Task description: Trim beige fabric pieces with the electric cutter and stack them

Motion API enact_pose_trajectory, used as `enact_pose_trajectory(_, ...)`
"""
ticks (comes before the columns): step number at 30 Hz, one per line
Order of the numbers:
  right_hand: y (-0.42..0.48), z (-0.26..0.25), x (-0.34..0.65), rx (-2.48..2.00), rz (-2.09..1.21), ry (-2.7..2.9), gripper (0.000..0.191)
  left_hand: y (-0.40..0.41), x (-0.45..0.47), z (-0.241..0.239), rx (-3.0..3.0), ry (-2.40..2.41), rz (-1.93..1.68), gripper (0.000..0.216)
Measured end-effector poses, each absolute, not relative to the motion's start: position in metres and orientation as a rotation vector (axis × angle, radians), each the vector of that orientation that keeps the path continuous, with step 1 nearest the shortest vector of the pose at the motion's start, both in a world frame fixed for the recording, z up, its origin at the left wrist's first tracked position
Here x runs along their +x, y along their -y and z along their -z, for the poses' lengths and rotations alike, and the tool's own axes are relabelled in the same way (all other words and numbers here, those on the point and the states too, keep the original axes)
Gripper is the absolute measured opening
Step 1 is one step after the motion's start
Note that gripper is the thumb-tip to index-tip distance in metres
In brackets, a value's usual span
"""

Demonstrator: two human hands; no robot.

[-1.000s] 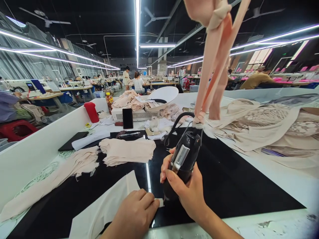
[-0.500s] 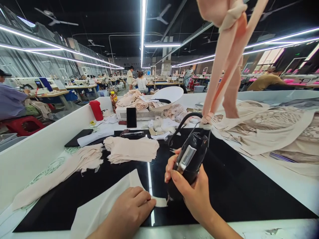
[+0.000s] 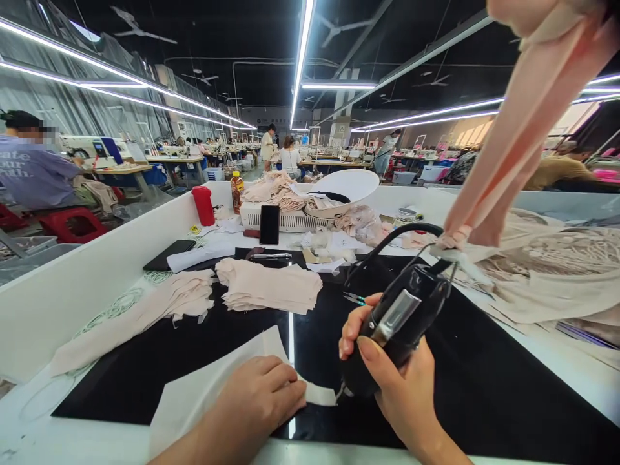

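Observation:
A piece of off-white fabric (image 3: 203, 381) lies on the black board, and my left hand (image 3: 264, 394) presses it down with bent fingers held together. Past those fingers a narrow strip of the fabric runs right to the metal tip of a black corded hand-held electric cutter (image 3: 392, 323). My right hand (image 3: 382, 361) is wrapped around the cutter's body, thumb across the front. The tool leans to the right, and pink cloth strips (image 3: 504, 142) tied to its top rise out of view. Whether the tip bites into the fabric I cannot tell.
The black board (image 3: 484, 387) covers the table. Stacked pale cloth pieces (image 3: 268, 284) and a longer pile (image 3: 140, 316) lie beyond my left hand. Small thread snips (image 3: 353, 298) rest behind the cutter. A phone (image 3: 269, 225) leans on a white basket (image 3: 290, 223); loose fabric (image 3: 557, 258) fills the right.
My view has turned left, so the table's contents sit further right. The cutter tilts more to the right, and a longer stretch of strip shows between my left fingers and its tip.

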State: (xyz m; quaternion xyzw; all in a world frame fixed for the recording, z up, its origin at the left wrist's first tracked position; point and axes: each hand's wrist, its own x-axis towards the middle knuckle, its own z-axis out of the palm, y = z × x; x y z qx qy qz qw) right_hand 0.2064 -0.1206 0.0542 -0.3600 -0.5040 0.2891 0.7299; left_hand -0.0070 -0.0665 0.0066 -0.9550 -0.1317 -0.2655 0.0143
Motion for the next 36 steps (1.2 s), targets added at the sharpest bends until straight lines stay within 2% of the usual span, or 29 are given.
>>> enact_pose_trajectory(6, 0.121, -0.053, 0.208, -0.777, -0.654, 1.108, 0.033, 0.059, -0.015, 0.001, -2.971, 0.384, 0.797, 0.017)
enact_pose_trajectory(17, 0.122, -0.055, 0.206, -0.790, -0.655, 1.092, 0.033, 0.062, -0.017, -0.015, -3.026, 0.442, 0.644, 0.024)
enact_pose_trajectory(24, 0.121, -0.055, 0.206, -0.786, -0.650, 1.102, 0.035, 0.062, -0.009, -0.021, -2.889, 0.274, 0.793, 0.021)
enact_pose_trajectory(36, 0.122, -0.057, 0.206, -0.797, -0.664, 1.075, 0.036, 0.070, -0.003, -0.014, -2.938, 0.307, 0.662, 0.020)
